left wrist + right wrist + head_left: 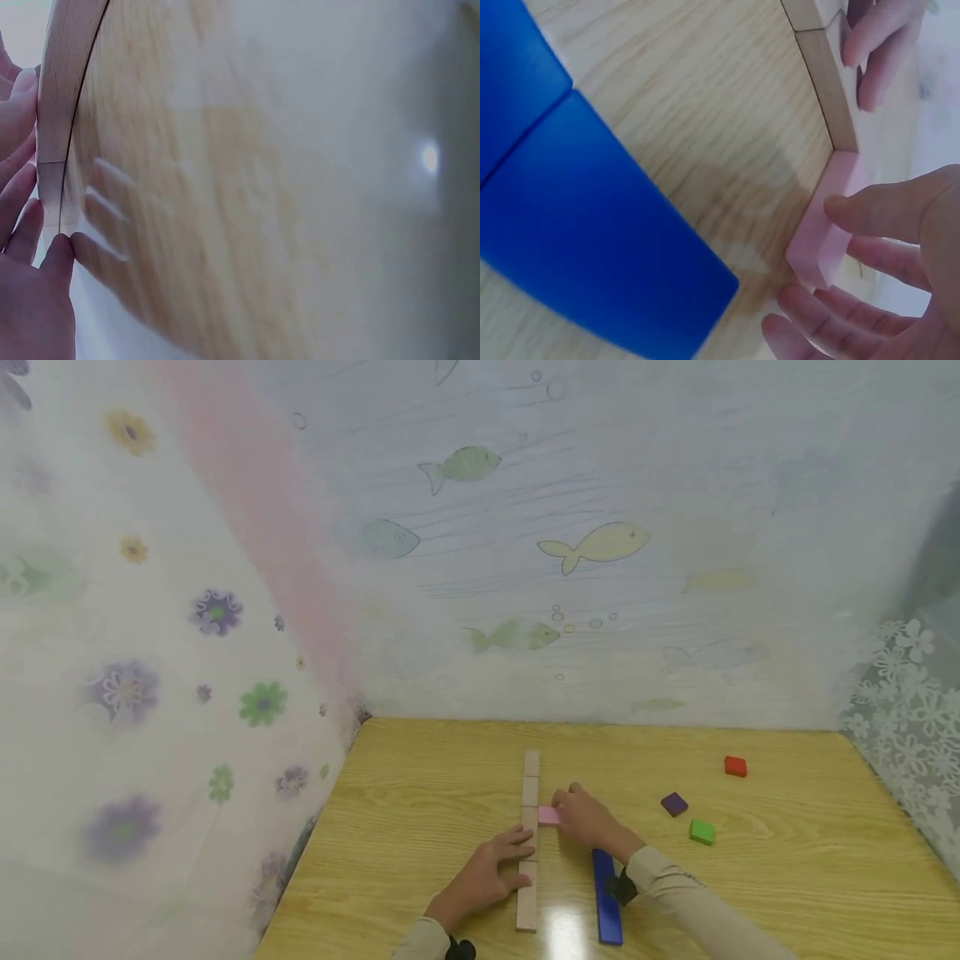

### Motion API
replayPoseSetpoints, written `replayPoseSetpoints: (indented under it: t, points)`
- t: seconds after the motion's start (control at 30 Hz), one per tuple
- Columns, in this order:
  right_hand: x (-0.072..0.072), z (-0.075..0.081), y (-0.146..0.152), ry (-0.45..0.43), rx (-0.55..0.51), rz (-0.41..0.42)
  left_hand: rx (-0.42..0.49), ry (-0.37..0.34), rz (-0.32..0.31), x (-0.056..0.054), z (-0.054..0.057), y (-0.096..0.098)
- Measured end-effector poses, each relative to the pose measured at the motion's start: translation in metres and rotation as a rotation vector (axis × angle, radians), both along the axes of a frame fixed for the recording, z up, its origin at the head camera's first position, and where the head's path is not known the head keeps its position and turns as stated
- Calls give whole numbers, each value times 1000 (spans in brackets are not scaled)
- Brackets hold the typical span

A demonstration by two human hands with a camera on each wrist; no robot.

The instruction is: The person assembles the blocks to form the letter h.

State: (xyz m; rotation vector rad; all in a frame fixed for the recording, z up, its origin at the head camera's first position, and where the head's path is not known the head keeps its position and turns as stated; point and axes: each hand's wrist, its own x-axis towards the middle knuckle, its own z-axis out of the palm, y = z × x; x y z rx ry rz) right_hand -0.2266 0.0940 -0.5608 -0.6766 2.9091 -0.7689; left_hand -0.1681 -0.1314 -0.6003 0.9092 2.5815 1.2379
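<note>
A straight line of plain wooden blocks runs away from the person on the table. Spread along its near part, the left hand rests its fingers and thumb on the blocks. In the left wrist view, fingertips press along the side of the wooden blocks. The right hand pinches a pink block lying crosswise against the line's right side. The right wrist view has the thumb on top of the pink block, whose end meets a wooden block.
Blue blocks lie end to end under the right wrist, parallel to the wooden line. Farther right are a purple block, a green block and a red block. A fish-patterned covering hangs behind the table.
</note>
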Motion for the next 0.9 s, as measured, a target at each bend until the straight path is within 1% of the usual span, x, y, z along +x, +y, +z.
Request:
replayPoseSetpoints:
  t: [0.17,0.27,0.33,0.43,0.57,0.77,0.9]
  points:
    - [-4,5,7,-46,10,-14,5,11,-4,1,1,-1]
    - [-5,14,14,-60,21,-10,25,20,-16,0,0,-1]
    - [-5,22,19,-47,25,5,43,27,-30,0,0,-1]
    - [-4,34,28,-20,4,36,68,23,-46,-1,-1,-1]
    - [-5,43,38,3,10,58,79,5,-42,-1,-1,-2]
    - [-6,51,54,-8,26,24,81,5,-26,-1,-5,-3]
    - [-3,55,66,17,31,1,84,-2,-20,-1,-8,-2]
